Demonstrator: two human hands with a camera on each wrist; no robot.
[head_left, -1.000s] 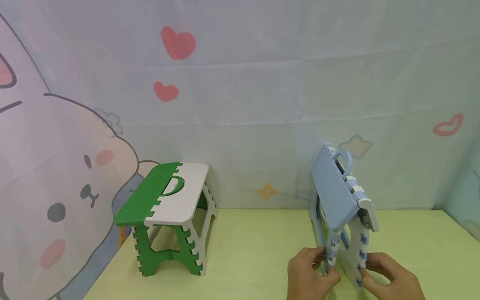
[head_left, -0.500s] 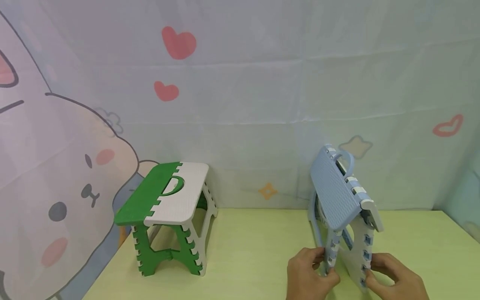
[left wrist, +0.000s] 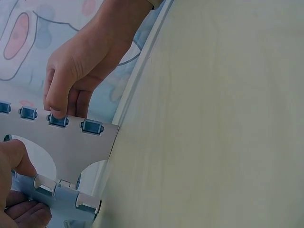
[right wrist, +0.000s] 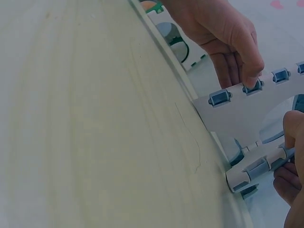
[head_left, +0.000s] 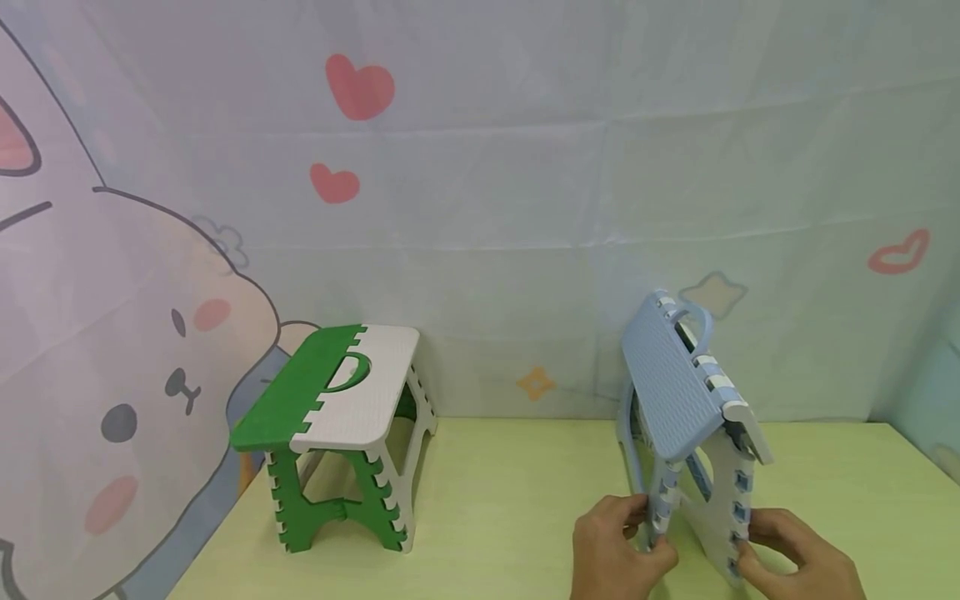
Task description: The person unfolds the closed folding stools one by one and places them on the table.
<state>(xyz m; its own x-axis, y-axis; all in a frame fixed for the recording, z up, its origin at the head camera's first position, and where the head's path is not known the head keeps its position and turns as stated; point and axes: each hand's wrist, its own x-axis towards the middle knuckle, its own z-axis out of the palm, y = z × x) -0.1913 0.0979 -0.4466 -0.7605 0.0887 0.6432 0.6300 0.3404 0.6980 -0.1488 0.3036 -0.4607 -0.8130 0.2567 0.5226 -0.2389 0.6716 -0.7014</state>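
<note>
Backdrop [head_left: 487, 192] fills the rear, and across the front runs the pale yellow-green table [head_left: 510, 500]. 2 stools on it: the green-and-white stool [head_left: 292, 396] standing open at left, the blue-and-white stool [head_left: 667, 383] upright at right, top peaked like a roof, legs apart. Here's the left hand [head_left: 618, 546], thumb and fingers clamped on the near edge of the left leg; the right hand [head_left: 806, 558] pinches the right leg's edge. Up on the ridge, a blue handle [head_left: 707, 325]!
</note>
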